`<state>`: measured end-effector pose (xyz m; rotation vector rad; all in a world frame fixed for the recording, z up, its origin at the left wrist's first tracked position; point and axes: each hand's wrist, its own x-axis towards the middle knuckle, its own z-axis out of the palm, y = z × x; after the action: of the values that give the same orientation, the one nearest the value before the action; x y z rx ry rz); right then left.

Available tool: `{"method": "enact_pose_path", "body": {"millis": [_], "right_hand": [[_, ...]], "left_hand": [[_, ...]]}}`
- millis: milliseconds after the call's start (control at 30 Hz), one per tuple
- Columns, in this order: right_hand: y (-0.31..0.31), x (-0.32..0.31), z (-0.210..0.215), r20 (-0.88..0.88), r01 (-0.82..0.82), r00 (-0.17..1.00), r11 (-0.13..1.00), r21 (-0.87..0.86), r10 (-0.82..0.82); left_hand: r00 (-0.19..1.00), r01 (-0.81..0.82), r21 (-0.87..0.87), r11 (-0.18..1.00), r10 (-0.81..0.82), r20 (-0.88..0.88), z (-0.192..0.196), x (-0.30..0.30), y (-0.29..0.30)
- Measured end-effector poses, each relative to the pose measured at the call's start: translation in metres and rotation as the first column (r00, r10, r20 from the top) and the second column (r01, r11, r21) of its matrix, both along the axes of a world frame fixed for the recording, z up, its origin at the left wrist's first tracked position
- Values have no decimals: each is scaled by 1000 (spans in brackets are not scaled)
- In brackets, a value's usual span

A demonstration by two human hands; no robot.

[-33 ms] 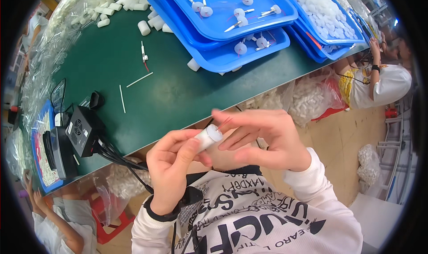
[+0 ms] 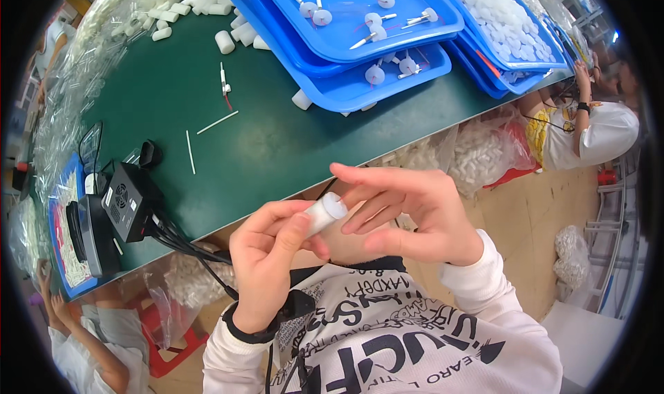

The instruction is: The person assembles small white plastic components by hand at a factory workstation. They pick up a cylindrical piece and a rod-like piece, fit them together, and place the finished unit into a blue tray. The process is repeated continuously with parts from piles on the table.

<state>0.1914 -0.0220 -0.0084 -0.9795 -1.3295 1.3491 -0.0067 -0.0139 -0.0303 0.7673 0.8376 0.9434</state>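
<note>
My left hand [image 2: 273, 245] grips a short white cylinder [image 2: 324, 213] between thumb and fingers, tilted up toward the right. A round whitish disc [image 2: 333, 206] sits at the cylinder's upper end. Just beside that end, my right hand [image 2: 408, 217] is open, its fingers apart and pointing left, with nothing held that I can see. The fingertips come very close to the disc; whether they touch it I cannot tell. On the green table [image 2: 263, 138] beyond lie a thin white part with a red wire [image 2: 225, 83] and two thin white sticks, one [image 2: 217, 122] slanted.
Stacked blue trays [image 2: 366, 41] at the far side hold discs with wires and thin rods. Another blue tray [image 2: 498, 20] is heaped with white discs. White cylinders [image 2: 200, 0] pile up at the far left. A black box with cables [image 2: 128, 200] stands near left. Co-workers sit on both sides.
Thin red wires visible between the disc and my right fingers no longer show. My right index finger is slightly higher and straighter. My left hand keeps hold of the cylinder.
</note>
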Motion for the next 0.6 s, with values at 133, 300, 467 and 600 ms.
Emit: {"method": "enact_pose_path", "body": {"millis": [133, 300, 467, 600], "right_hand": [[2, 1, -4, -40, -48, 998, 973, -225, 40], [8, 7, -4, -98, -150, 988, 914, -378, 122], [12, 12, 5, 34, -172, 979, 902, -396, 202], [11, 11, 2, 67, -162, 978, 919, -361, 199]], "left_hand": [[987, 145, 99, 984, -137, -82, 3, 5, -6], [930, 181, 224, 958, -92, -357, 3, 4, -11], [788, 323, 607, 726, 149, -598, -3, 4, -13], [723, 327, 642, 694, 254, -642, 0, 10, -19]]}}
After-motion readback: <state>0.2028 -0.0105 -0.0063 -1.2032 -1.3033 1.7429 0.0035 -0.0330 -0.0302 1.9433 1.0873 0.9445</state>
